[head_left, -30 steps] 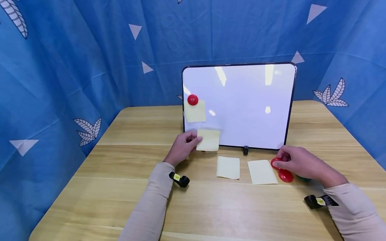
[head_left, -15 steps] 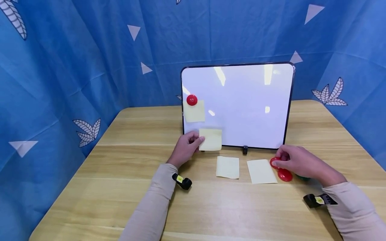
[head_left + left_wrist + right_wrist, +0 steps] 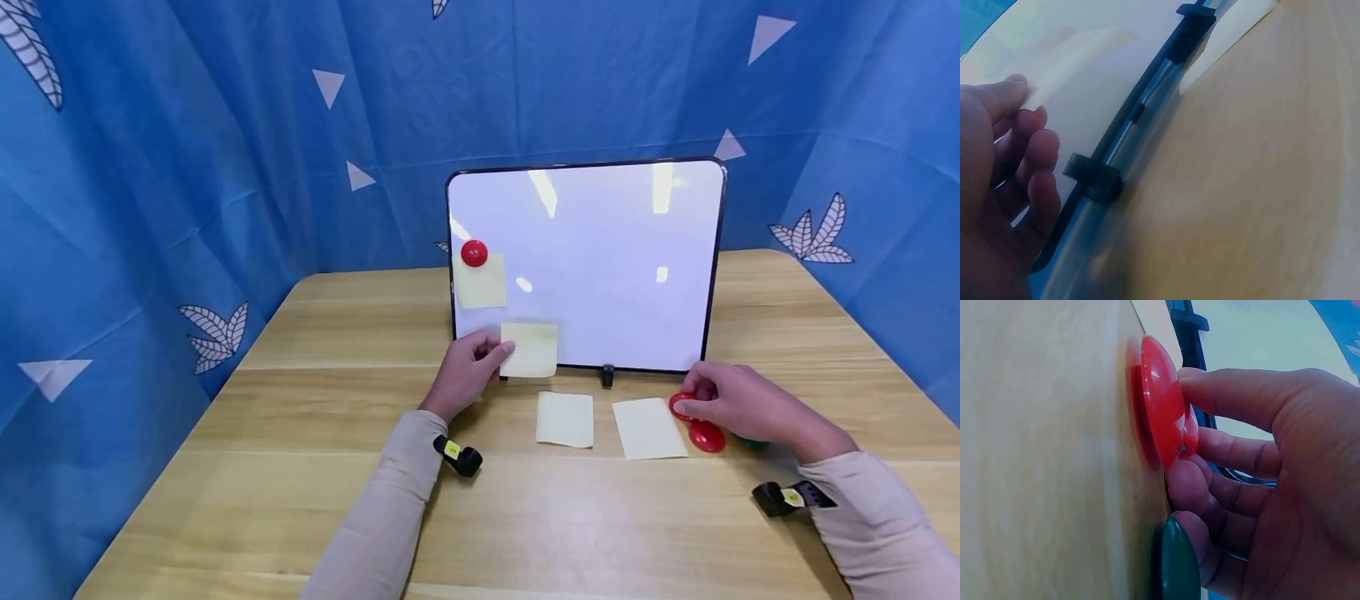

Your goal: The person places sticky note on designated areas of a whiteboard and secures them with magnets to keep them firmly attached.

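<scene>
My left hand pinches a pale yellow sticky note by its left edge, between thumb and fingers. The note overlaps the bottom left of the whiteboard in the head view. Over at the right, my right hand holds a red round magnet low by the table, its middle covered by the fingers. Another red magnet lies just in front of those fingers. Partly hidden under the same hand is a green magnet. One sticky note hangs on the board under a red magnet.
Two more sticky notes, a middle one and a right one, lie on the wooden table before the board. Black feet prop the whiteboard up. A blue patterned curtain closes off the back and sides.
My left hand has shifted slightly right along the board's lower edge with the sticky note. The right hand stays at the red magnet. The head view has tilted a little.
</scene>
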### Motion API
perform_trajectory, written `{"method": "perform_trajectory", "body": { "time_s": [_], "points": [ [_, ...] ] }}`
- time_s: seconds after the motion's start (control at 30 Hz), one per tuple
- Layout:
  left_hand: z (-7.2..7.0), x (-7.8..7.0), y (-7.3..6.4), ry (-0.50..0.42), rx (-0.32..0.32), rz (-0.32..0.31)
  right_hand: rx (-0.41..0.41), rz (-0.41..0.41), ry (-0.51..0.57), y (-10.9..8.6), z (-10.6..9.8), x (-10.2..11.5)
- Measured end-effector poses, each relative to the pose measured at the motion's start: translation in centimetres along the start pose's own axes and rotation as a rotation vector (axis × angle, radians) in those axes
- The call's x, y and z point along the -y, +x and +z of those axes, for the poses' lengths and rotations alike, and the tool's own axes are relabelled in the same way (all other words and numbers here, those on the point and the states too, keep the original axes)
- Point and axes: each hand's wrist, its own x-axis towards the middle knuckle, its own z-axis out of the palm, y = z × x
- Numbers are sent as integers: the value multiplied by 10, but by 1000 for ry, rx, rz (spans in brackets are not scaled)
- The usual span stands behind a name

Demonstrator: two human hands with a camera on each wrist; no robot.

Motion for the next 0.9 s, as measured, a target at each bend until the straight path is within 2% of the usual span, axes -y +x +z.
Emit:
{"method": "perform_trajectory", "body": {
  "time_s": [0.07, 0.27, 0.3, 0.53, 0.7, 0.9],
  "points": [
    [1, -6, -1, -3, -7, 2, 3, 1, -1, 1, -1, 0],
    [2, -11, 2, -10, -14, 14, 5, 1, 0, 3, -4, 1],
    [2, -7, 4, 0, -4, 25, 5, -3, 0, 3, -4, 1],
    [1, -9, 8, 99, 71, 46, 7, -5, 3, 3, -4, 3],
    [1, -11, 12, 101, 90, 68, 9, 6, 3, 1, -2, 2],
    [0, -11, 18, 90, 83, 104, 3, 12, 9, 0, 1, 0]
  ]
}}
